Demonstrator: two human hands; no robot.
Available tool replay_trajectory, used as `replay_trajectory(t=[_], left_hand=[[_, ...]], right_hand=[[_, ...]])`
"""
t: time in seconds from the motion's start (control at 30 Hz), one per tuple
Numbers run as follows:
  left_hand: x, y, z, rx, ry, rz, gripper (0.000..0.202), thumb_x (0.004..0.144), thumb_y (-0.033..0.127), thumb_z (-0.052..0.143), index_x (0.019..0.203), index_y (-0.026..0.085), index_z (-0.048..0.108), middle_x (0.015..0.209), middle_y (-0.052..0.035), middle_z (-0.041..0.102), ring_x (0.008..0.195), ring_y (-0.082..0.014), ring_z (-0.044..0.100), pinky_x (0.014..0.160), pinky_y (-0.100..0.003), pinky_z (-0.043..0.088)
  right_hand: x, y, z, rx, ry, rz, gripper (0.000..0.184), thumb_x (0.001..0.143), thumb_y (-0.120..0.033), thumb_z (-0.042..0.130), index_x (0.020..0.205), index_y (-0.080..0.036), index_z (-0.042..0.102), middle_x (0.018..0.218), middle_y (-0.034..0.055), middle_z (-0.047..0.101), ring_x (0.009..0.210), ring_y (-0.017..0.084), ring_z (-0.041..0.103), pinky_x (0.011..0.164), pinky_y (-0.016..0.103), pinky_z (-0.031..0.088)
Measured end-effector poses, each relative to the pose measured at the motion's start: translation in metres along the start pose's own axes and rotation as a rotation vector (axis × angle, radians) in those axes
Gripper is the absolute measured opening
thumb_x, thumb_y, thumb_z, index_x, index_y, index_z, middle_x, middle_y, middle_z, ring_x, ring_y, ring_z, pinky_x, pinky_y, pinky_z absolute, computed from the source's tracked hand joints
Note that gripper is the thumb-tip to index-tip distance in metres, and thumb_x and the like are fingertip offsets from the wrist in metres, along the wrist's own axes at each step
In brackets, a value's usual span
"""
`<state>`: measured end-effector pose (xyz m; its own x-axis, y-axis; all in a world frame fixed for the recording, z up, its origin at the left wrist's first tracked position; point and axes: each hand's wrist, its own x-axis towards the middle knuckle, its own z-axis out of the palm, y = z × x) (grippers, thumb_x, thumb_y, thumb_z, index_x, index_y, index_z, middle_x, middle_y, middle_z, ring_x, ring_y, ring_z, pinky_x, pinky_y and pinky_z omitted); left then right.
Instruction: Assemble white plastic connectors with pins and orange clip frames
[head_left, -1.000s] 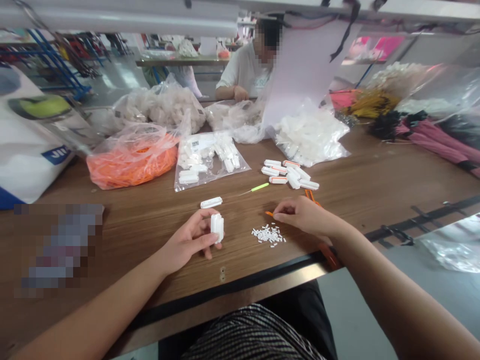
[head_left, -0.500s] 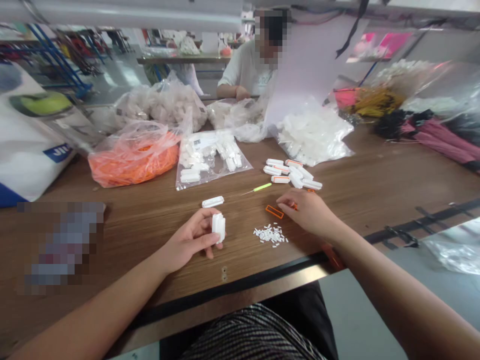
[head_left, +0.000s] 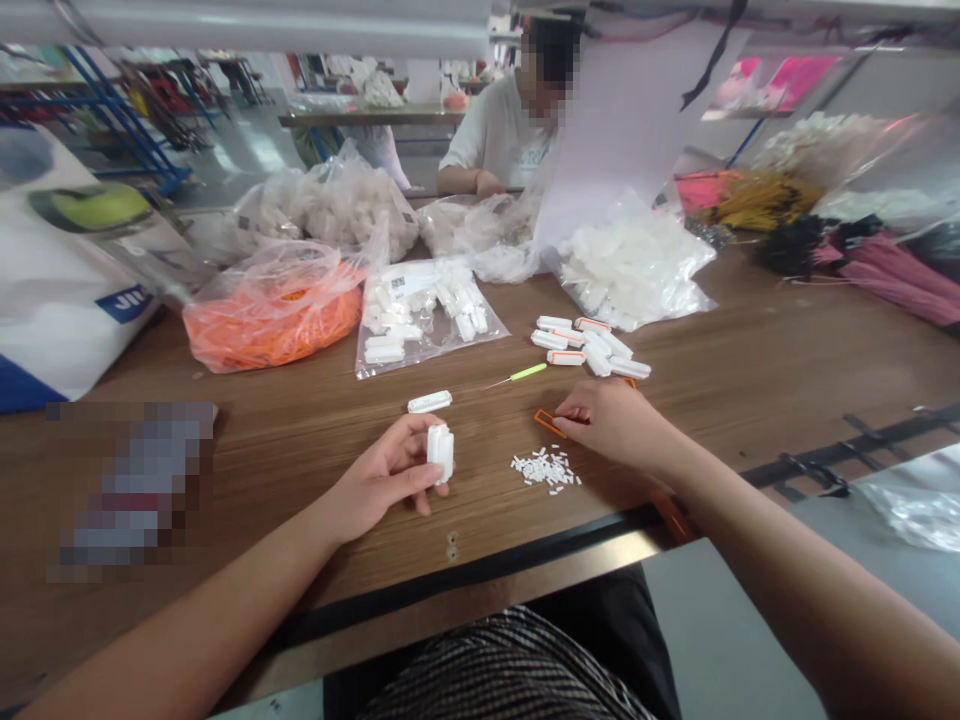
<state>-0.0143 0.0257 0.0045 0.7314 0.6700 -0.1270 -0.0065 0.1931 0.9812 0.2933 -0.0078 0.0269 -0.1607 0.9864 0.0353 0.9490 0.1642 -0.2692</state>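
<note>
My left hand (head_left: 394,470) is closed round a white plastic casing (head_left: 440,454), held upright between thumb and fingers above the table. My right hand (head_left: 604,420) has its thumb and fingers pinched at the right end of a thin orange rectangular frame (head_left: 545,421), which lies on the table. Just below is a scatter of tiny white pieces (head_left: 544,468). Another long white casing (head_left: 430,402) lies beyond my left hand. Farther right is a group of white casings (head_left: 598,352), some with orange trim. Part of a second orange piece shows behind my right hand.
A yellow-green-handled pick (head_left: 528,372) lies mid-table. Behind it are a bag of white parts (head_left: 420,310), a bag of orange parts (head_left: 277,320) and a bag of whitish pieces (head_left: 637,265). Bundled pink strips (head_left: 900,270) lie far right. Another person sits across the table.
My right hand has moved slightly and its fingertips have come onto the end of the orange frame. My left hand keeps the white casing in its grip. The view has shifted a little.
</note>
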Motion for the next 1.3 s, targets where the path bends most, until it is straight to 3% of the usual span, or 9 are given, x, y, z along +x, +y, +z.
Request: replay_trajectory(t=[0.2,0.4,0.57,0.73,0.9,1.0,1.13,1.3], left_hand=[[0.001,-0.002,-0.001,-0.004,0.003,0.006,0.040,0.089,0.029,0.066,0.121,0.024,0.044,0.094,-0.0043,0.060,0.079,-0.0152,0.064,0.055,-0.020,0.053],[0.001,-0.001,-0.001,-0.011,0.015,-0.002,0.040,0.088,0.028,0.066,0.121,0.024,0.045,0.093,-0.0042,0.061,0.078,-0.0160,0.065,0.054,-0.021,0.053],[0.001,-0.002,-0.001,-0.025,0.014,0.002,0.040,0.087,0.028,0.067,0.120,0.024,0.045,0.094,-0.0045,0.062,0.077,-0.0155,0.064,0.054,-0.021,0.053],[0.001,-0.004,-0.002,-0.025,0.007,0.007,0.041,0.087,0.029,0.068,0.121,0.025,0.045,0.094,-0.0043,0.061,0.077,-0.0146,0.064,0.054,-0.020,0.053],[0.000,-0.002,-0.001,-0.015,0.012,0.000,0.041,0.087,0.029,0.067,0.120,0.025,0.045,0.093,-0.0037,0.061,0.077,-0.0147,0.064,0.054,-0.020,0.053],[0.001,0.000,0.000,-0.016,0.020,-0.005,0.039,0.087,0.028,0.067,0.119,0.024,0.045,0.093,-0.0035,0.061,0.077,-0.0152,0.064,0.054,-0.020,0.053],[0.001,0.002,0.002,-0.023,0.023,-0.011,0.040,0.086,0.027,0.067,0.119,0.024,0.045,0.092,-0.0037,0.061,0.077,-0.0156,0.064,0.054,-0.021,0.053],[0.000,-0.001,0.000,-0.017,0.027,-0.011,0.039,0.088,0.028,0.065,0.121,0.024,0.043,0.096,-0.0055,0.062,0.079,-0.0164,0.064,0.054,-0.021,0.052]], right_hand=[[0.003,0.002,0.007,-0.204,0.137,-0.019,0.018,0.074,-0.015,0.056,0.057,-0.021,0.060,0.064,0.0006,0.067,0.059,0.015,0.055,0.062,0.030,0.035],[0.011,0.021,0.006,-0.345,0.258,0.030,0.018,0.081,-0.014,0.052,0.068,-0.016,0.064,0.061,0.0078,0.067,0.056,0.019,0.055,0.064,0.033,0.033],[0.009,0.024,0.009,-0.401,0.269,-0.148,0.024,0.087,-0.015,0.049,0.068,-0.018,0.064,0.063,0.0042,0.067,0.061,0.017,0.057,0.077,0.033,0.037],[0.000,0.019,0.017,-0.409,0.408,-0.341,0.029,0.089,-0.013,0.047,0.065,-0.019,0.062,0.062,0.0014,0.066,0.062,0.015,0.057,0.073,0.031,0.036],[-0.007,0.017,0.015,-0.161,0.305,-0.310,0.014,0.082,-0.016,0.056,0.077,-0.020,0.068,0.074,0.0011,0.072,0.070,0.017,0.063,0.077,0.034,0.038],[-0.007,0.017,0.006,-0.019,0.267,-0.201,0.014,0.082,-0.020,0.056,0.084,-0.021,0.071,0.082,0.0018,0.074,0.077,0.019,0.065,0.078,0.035,0.040],[0.000,0.014,-0.003,0.039,0.175,-0.035,0.017,0.081,-0.021,0.055,0.072,-0.022,0.069,0.072,0.0006,0.072,0.069,0.017,0.063,0.074,0.035,0.040],[0.010,0.002,0.000,-0.109,0.080,-0.014,0.019,0.075,-0.018,0.053,0.058,-0.021,0.060,0.064,0.0009,0.068,0.059,0.017,0.056,0.071,0.035,0.036]])
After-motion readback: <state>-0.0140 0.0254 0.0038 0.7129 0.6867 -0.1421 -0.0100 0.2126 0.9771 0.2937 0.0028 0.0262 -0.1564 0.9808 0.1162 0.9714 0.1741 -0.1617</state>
